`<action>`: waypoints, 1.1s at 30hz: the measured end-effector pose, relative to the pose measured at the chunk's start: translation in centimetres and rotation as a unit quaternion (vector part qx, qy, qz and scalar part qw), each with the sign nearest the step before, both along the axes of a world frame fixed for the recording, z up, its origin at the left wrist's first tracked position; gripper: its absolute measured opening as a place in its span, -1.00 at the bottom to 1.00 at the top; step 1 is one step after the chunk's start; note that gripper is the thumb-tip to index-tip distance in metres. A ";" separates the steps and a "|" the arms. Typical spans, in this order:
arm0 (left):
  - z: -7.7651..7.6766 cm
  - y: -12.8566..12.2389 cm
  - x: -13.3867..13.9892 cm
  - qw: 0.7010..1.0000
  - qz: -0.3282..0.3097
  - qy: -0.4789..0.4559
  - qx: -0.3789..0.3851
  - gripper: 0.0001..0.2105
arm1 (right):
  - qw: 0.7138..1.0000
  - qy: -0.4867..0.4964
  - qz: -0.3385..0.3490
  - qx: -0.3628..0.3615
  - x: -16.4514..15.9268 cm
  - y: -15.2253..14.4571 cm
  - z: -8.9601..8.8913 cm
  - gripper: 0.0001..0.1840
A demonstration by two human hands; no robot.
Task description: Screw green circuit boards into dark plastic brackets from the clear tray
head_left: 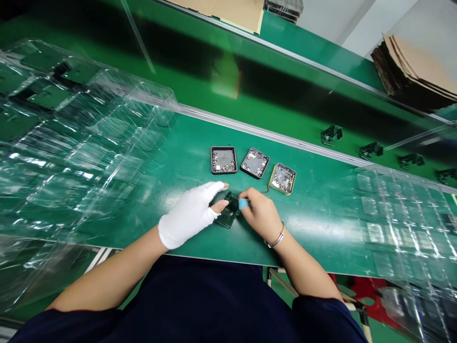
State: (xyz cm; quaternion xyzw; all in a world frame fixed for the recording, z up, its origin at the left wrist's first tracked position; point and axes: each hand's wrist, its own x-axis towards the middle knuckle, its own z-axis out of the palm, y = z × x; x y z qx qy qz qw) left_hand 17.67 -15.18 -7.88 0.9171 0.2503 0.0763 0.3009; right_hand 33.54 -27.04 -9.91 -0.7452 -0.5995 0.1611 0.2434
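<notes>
A green tabletop (185,138) carries three small square trays (223,155) of shiny bits (284,183) around its middle. Clear plastic trays (117,128) cover its left; clear compartmented plastic (403,238) lies right.

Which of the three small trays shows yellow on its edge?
The rightmost tray: yellow shows along its sides, while the left tray and middle tray show none.

I note both forearms (117,271) angled inward: gloved left hand (193,212), thumb (219,206) and forefinger (217,185) parted; bare right hand (262,214) opposite, fingers (252,194) curled.
</notes>
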 end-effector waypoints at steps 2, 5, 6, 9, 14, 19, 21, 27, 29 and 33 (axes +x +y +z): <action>-0.4 0.0 -0.6 0.999 0.010 -0.042 -0.020 -0.53 | 1.000 0.016 -0.024 -0.013 0.8 0.2 -0.6 -0.78; -1.2 -0.5 -1.4 0.999 -0.003 -0.051 -0.007 -0.37 | 1.000 -0.008 -0.004 -0.026 1.7 0.5 -1.4 -0.71; -1.6 -0.7 -1.5 0.999 0.001 -0.048 0.000 -0.38 | 0.999 -0.030 0.001 -0.026 2.0 0.6 -1.5 -0.70; -2.5 -0.9 -1.8 0.999 0.028 -0.037 0.007 -0.45 | 0.994 -0.105 0.010 -0.035 2.8 0.9 -1.7 -0.72; -3.4 -0.2 -2.3 0.999 0.024 -0.017 -0.017 -0.52 | 0.995 -0.071 0.049 -0.059 3.1 0.9 -1.8 -0.73; -3.5 0.1 -2.4 0.999 0.018 -0.014 -0.028 -0.55 | 0.991 0.032 0.109 -0.064 2.4 0.8 -1.7 -0.77; -3.5 0.0 -2.4 0.999 0.024 -0.017 -0.029 -0.55 | 0.991 0.026 0.106 -0.074 2.3 0.8 -1.6 -0.75; -3.4 -0.1 -2.4 0.999 0.023 -0.008 -0.031 -0.56 | 0.989 -0.017 0.098 -0.113 1.4 0.9 -1.1 -0.73; -3.3 -0.1 -2.4 0.999 0.023 -0.005 -0.029 -0.56 | 0.988 -0.025 0.078 -0.131 1.2 0.9 -1.0 -0.73; -3.2 0.0 -2.3 0.999 0.020 -0.002 -0.029 -0.56 | 0.987 0.057 0.082 -0.124 2.0 0.9 -0.9 -0.74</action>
